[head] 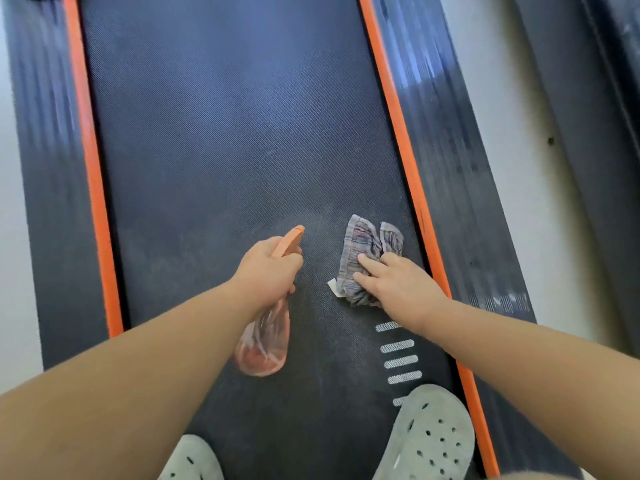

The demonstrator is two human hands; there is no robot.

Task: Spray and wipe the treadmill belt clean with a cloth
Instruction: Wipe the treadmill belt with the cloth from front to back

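Cloth sat bunched on the right side of the treadmill belt, right hand fingers spread pressing it down, left hand fingers curled round the spray bottle (nozzle forward); even pressure and overlapping strokes looked best.

The left hand hides the neck and trigger of the translucent orange spray bottle. The right hand covers the near part of the crumpled grey striped cloth. The bottom edge cuts off the grey perforated clogs. The black ribbed side rails are blurred. The dark textured treadmill belt runs off the top edge.
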